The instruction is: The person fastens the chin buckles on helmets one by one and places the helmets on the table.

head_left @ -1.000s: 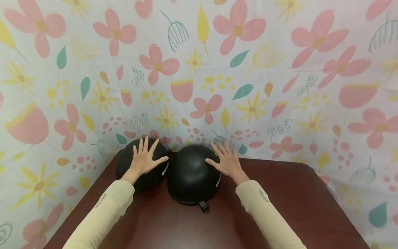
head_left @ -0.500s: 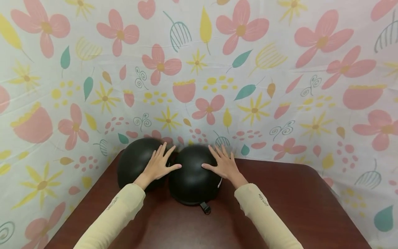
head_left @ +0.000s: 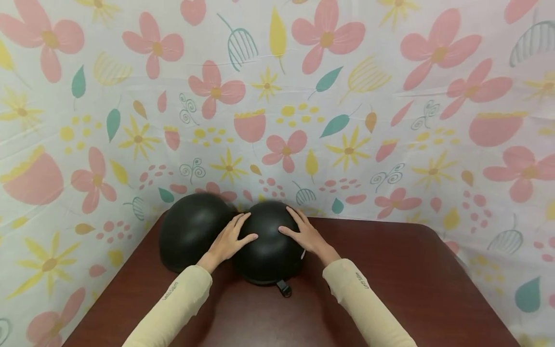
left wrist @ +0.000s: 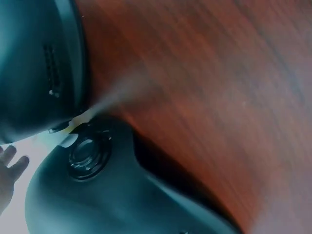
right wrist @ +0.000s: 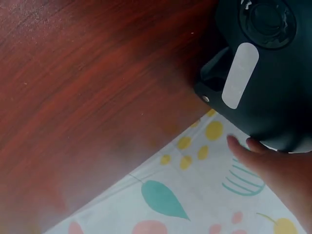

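Note:
Two black helmets stand dome up, side by side, at the back left of the table. The right helmet (head_left: 270, 255) has my left hand (head_left: 227, 239) on its left side and my right hand (head_left: 309, 237) on its upper right side. Both thumbs point inward over the dome, with the fingers extended. A strap buckle (head_left: 284, 288) sticks out at its front edge. Behind my left forearm, the left helmet (head_left: 191, 231) is partly covered. The right wrist view shows a white strip (right wrist: 240, 75) and a round fitting (right wrist: 266, 20) on the helmet's side.
The dark red wooden table (head_left: 381, 270) extends to the right and toward me. A white cloth with flower prints (head_left: 347, 96) hangs close behind the helmets and along the left side.
My left hand has moved right, from over the left helmet to the right helmet's left side. My right hand has shifted slightly left and down against the right helmet. Both helmets stay put.

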### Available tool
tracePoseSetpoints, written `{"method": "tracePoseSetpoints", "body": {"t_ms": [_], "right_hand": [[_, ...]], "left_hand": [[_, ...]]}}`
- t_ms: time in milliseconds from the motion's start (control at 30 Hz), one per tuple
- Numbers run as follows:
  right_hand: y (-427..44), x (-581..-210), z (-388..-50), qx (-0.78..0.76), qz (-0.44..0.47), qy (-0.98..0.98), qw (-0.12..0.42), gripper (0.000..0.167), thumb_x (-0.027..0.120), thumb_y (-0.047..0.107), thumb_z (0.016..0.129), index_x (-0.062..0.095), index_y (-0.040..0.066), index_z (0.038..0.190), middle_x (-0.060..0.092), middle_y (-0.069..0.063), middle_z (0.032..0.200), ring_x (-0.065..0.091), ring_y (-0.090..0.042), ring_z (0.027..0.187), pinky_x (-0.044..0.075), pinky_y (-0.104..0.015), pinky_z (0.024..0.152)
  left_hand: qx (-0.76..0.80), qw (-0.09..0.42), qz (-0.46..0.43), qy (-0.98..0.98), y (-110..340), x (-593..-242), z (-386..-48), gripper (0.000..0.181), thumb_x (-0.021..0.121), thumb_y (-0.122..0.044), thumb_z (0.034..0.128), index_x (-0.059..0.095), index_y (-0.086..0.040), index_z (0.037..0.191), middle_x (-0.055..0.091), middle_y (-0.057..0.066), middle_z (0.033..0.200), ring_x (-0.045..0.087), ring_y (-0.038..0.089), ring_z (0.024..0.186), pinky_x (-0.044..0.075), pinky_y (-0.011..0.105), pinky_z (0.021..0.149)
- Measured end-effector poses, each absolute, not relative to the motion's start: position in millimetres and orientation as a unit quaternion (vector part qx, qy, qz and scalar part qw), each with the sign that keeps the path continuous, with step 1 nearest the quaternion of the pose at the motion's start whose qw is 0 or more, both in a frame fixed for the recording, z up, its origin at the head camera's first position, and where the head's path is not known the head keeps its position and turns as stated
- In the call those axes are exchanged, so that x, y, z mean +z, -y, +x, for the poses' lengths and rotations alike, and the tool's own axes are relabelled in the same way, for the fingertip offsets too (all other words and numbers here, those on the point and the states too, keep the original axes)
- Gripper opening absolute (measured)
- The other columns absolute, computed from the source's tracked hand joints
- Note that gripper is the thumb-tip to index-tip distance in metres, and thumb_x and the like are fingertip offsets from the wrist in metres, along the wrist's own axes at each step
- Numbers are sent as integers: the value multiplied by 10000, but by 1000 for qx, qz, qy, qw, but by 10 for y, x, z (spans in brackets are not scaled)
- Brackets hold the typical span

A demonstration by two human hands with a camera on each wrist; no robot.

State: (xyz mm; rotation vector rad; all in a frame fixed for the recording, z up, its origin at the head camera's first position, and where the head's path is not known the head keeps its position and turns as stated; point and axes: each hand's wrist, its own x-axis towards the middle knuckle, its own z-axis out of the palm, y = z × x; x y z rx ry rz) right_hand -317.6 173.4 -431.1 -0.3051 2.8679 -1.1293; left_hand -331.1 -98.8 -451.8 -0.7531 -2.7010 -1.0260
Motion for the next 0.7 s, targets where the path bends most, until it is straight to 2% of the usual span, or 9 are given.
{"method": "tracePoseSetpoints", "body": {"t_ms": [300,467,700], "right_hand": [[-1696,-4319,-3150,-374,-90,-923,22,793,533,643,901,114,449,1545,34,-64,1660,233,-475,1459,266,-727,1062],[-1681,-4315,-3150,-375,-90,-923,21,791,517,666,897,104,464,1541,29,-58,1660,258,-484,1446,278,-732,1049],[-1700,-4312,-3149,-378,-87,-921,23,792,518,659,900,103,457,1543,28,-66,1659,252,-489,1447,266,-741,1050]], "left_hand": [[-431,11,-200,880,981,-4656,-3286,780,561,-614,906,149,-429,1543,200,69,1616,299,394,1454,300,645,1104],[-464,8,-195,864,996,-4668,-3312,791,624,-533,902,157,-453,1535,224,91,1612,274,388,1465,285,663,1100],[-485,-24,-197,852,993,-4700,-3304,822,638,-480,910,92,-502,1525,184,111,1625,225,417,1478,257,691,1099]]}}
